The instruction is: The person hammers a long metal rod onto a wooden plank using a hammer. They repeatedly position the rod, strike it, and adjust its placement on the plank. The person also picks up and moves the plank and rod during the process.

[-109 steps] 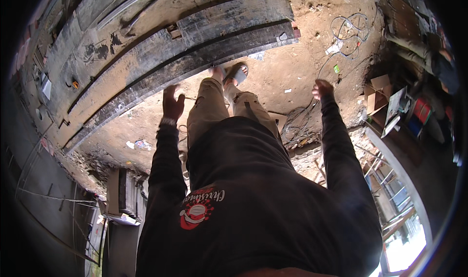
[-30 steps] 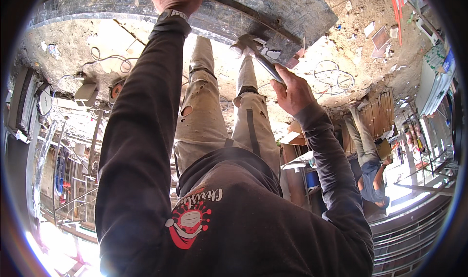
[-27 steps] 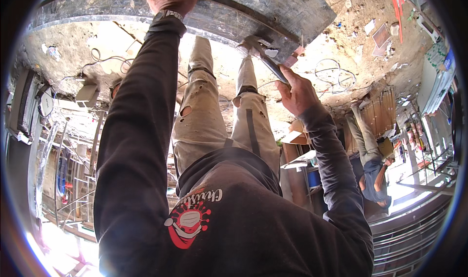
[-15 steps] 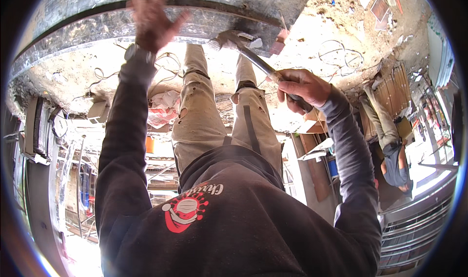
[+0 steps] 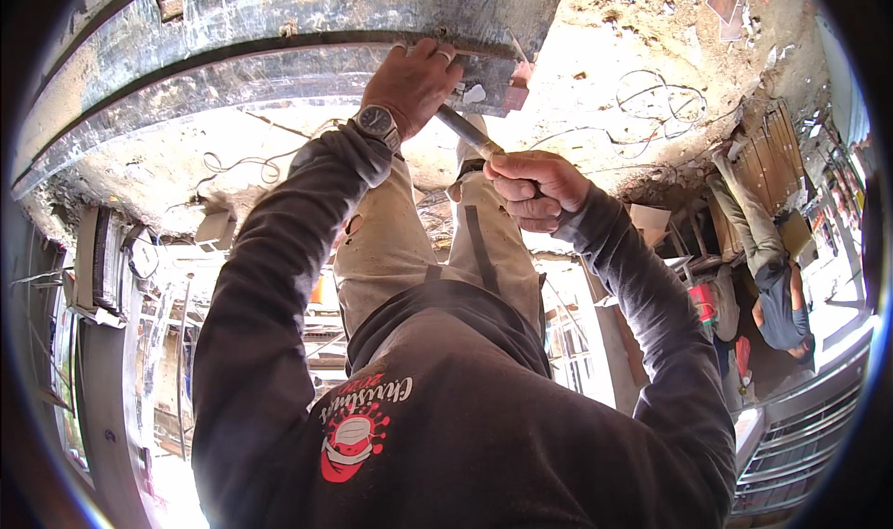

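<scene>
My right hand [image 5: 539, 192] is wrapped round the handle of a long-handled hammer [image 5: 468, 133], which slants up and left. At the hammer's far end is my left hand [image 5: 409, 87], with a watch on the wrist and a ring on one finger. Its fingers are curled down at the raised strip of a long, scuffed, grey-blue panel [image 5: 279, 8]. That hand covers the hammer's head, so what its fingers grip cannot be made out. A small whitish chip [image 5: 474, 93] lies on the panel beside them, and a reddish block [image 5: 517, 90] sits at the panel's corner.
Loops of dark cable [image 5: 665, 110] lie on the sandy ground to the right, and another cable [image 5: 244, 164] lies at left. Wooden slats [image 5: 774, 157] stand at far right near another person [image 5: 781, 292]. A broken tile [image 5: 724, 8] lies at the upper right.
My left hand, spread and blurred before, has come down and right to the hammer's head end, its fingers now curled. My right hand has shifted left and slightly down with the hammer.
</scene>
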Tool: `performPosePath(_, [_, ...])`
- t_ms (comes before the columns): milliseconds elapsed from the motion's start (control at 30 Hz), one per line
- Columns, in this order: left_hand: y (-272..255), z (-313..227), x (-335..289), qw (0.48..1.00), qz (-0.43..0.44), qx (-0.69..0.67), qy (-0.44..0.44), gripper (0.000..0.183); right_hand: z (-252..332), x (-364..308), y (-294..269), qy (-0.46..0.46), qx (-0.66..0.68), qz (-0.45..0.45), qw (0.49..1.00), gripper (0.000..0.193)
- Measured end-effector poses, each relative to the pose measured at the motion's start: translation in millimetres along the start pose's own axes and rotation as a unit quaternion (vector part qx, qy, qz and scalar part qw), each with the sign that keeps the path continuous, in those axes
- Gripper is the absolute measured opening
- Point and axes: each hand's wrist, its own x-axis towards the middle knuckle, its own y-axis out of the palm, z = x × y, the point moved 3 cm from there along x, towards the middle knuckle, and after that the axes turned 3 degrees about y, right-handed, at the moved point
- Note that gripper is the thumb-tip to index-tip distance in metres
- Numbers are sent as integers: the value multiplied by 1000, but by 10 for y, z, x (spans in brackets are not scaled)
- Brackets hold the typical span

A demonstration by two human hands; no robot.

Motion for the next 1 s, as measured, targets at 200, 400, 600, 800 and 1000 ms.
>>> performPosePath(200, [127,64,-64,999,19,-24,31,9,-73,28,188,-5,31,-18,999,22])
performPosePath(400, [222,119,-127,996,58,-39,64,24,-113,79,323,-9,46,-40,998,23])
performPosePath(600, [217,196,-161,991,35,-97,86,12,-153,118,537,-14,69,-75,995,19])
performPosePath(800, [241,272,-173,985,47,-123,115,25,-177,168,740,-15,107,-109,988,20])
performPosePath(1000, [282,352,-199,983,29,-109,144,26,-201,259,962,-30,137,-151,979,20])
